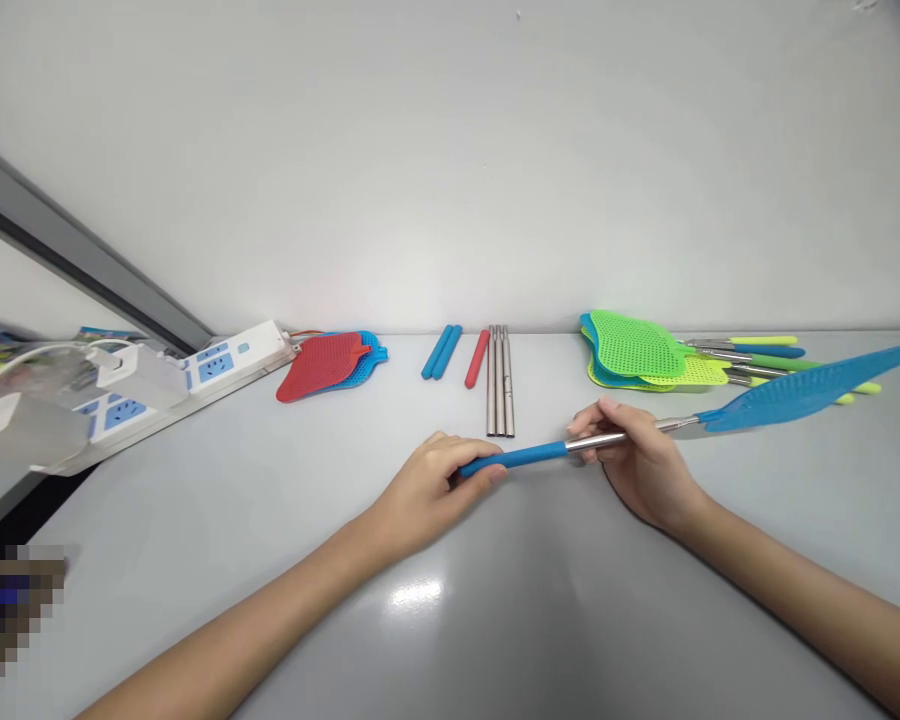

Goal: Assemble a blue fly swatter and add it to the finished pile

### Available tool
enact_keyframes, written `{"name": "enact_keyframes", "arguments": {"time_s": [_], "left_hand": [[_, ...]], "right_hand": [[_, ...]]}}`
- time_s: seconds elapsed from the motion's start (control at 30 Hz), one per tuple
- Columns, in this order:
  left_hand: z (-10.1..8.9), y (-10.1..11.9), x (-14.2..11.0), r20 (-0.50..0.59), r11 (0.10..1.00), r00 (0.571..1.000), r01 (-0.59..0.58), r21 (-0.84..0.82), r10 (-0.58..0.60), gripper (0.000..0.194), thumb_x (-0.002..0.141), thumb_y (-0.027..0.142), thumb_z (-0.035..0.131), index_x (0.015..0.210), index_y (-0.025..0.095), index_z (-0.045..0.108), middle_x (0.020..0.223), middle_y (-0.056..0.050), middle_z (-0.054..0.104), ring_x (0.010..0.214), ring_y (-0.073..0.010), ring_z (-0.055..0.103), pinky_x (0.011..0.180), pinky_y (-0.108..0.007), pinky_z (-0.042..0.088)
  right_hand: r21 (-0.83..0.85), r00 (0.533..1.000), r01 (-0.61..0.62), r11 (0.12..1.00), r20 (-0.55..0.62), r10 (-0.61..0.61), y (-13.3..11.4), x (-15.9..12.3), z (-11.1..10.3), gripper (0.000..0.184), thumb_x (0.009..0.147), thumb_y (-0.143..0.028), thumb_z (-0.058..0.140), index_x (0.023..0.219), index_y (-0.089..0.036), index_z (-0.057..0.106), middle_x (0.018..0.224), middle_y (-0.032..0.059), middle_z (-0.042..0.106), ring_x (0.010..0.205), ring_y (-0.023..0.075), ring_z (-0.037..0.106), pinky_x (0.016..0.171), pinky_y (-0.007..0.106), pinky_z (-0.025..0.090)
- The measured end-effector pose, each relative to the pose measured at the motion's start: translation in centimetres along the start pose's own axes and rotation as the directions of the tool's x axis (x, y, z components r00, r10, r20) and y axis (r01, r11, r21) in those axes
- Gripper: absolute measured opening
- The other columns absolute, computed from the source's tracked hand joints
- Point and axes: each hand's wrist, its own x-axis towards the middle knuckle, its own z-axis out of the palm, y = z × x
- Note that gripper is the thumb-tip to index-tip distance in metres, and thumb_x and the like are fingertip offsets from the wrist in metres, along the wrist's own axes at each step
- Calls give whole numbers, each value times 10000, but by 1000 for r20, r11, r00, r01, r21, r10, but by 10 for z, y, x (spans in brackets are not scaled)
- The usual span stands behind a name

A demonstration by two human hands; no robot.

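Observation:
A blue fly swatter (802, 392) with a metal shaft lies across both my hands, its head out to the right. My left hand (439, 480) is closed round the end of its blue handle grip. My right hand (637, 460) holds the metal shaft between thumb and fingers. Just behind my hands, several bare metal rods (500, 385) lie side by side. Left of them are a red grip sleeve (478, 358) and two blue grip sleeves (441, 352). A red swatter head (326, 365) overlaps a blue swatter head (367, 362) farther left.
At the back right, a pile of swatters with green, yellow and blue heads (637, 345) has its handles pointing right. A white power strip (217, 365) with plugged-in adapters (34, 430) runs along the left. A wall (450, 170) rises behind the grey table (330, 620).

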Motion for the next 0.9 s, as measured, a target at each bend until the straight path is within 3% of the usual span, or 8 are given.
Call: {"name": "enact_keyframes", "arguments": {"time_s": [0.13,0.27,0.5,0.63,0.77,0.9], "left_hand": [[1,1,-2,37,992,998,-46,121,42,225,798,333,395,864,248,592,709,9,587,685,-145,483,658,-255,350],[0,3,-3,104,978,992,-84,189,66,235,822,340,346,838,212,542,683,14,544,658,-131,455,655,-263,348],[2,5,-7,173,939,978,-166,302,118,234,856,308,272,863,181,468,739,-3,521,669,-124,432,661,-269,340],[8,8,-12,218,928,969,-188,322,121,238,864,293,232,769,174,415,644,9,470,587,-123,401,597,-262,319],[14,14,-17,237,944,966,-170,282,104,236,864,287,207,684,187,323,560,30,384,516,-116,354,544,-251,286],[16,22,-20,261,967,963,-125,222,65,246,863,296,196,656,193,279,534,40,337,487,-112,323,529,-246,268]], "right_hand": [[-242,995,80,967,85,-61,2,-4,2,358,793,-345,401,557,-144,578,511,24,497,518,123,435,523,256,313],[-391,988,89,916,153,-31,0,-6,1,416,811,-360,361,496,-146,528,503,22,493,537,126,440,551,254,312],[-405,954,74,911,296,55,-4,-8,3,492,834,-367,280,477,-150,540,508,32,513,573,135,469,612,261,330],[-324,912,29,946,397,108,-2,-13,5,579,847,-370,179,419,-152,504,476,45,504,531,135,479,586,268,349],[-271,905,-46,962,396,155,1,-19,6,589,841,-383,194,337,-168,410,346,17,371,425,122,428,483,261,334],[-287,920,-62,956,355,166,3,-25,6,548,833,-392,223,334,-186,318,338,-3,300,415,121,403,475,266,322]]}}
